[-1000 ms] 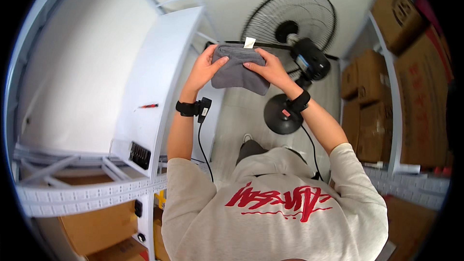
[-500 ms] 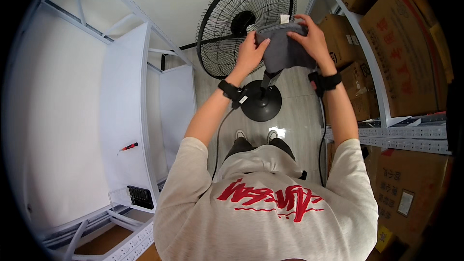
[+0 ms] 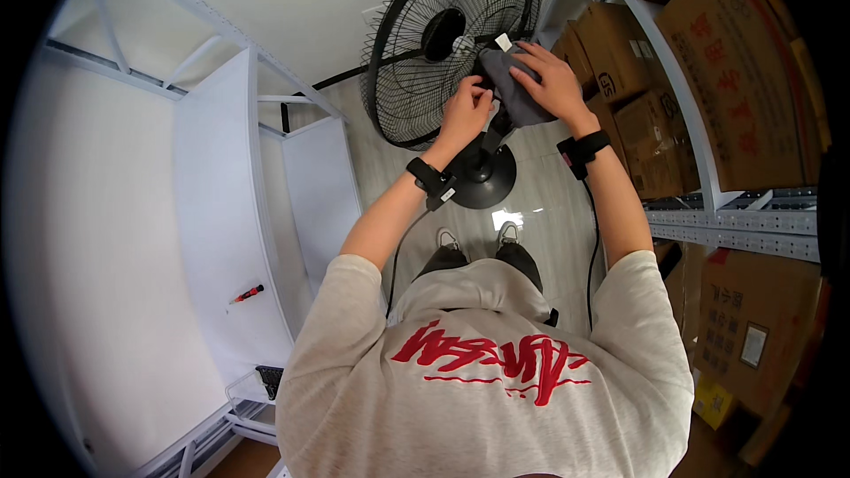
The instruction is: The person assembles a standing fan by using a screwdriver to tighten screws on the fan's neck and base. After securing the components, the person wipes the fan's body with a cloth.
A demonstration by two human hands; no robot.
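A grey cloth [image 3: 518, 88] with a small white tag lies over the motor housing behind the cage of a black standing fan [image 3: 425, 44]. My right hand [image 3: 553, 80] presses flat on top of the cloth and grips it. Fingers bent, my left hand [image 3: 467, 109] pinches the cloth's lower left edge close to the fan's pole. Both wrists wear black bands with cables running down. The fan's round black base [image 3: 482, 179] stands on the tiled floor just ahead of my feet.
A white table [image 3: 221, 212] runs along my left with a small red pen-like object [image 3: 247, 294] on it. A metal shelf rack [image 3: 735, 221] holding brown cardboard boxes [image 3: 744, 80] stands close on my right. White shelving frames [image 3: 133, 53] rise at the far left.
The view has swung so the fan sits nearer the centre. Both hands have brought the cloth down from in front of the cage onto the fan's motor housing.
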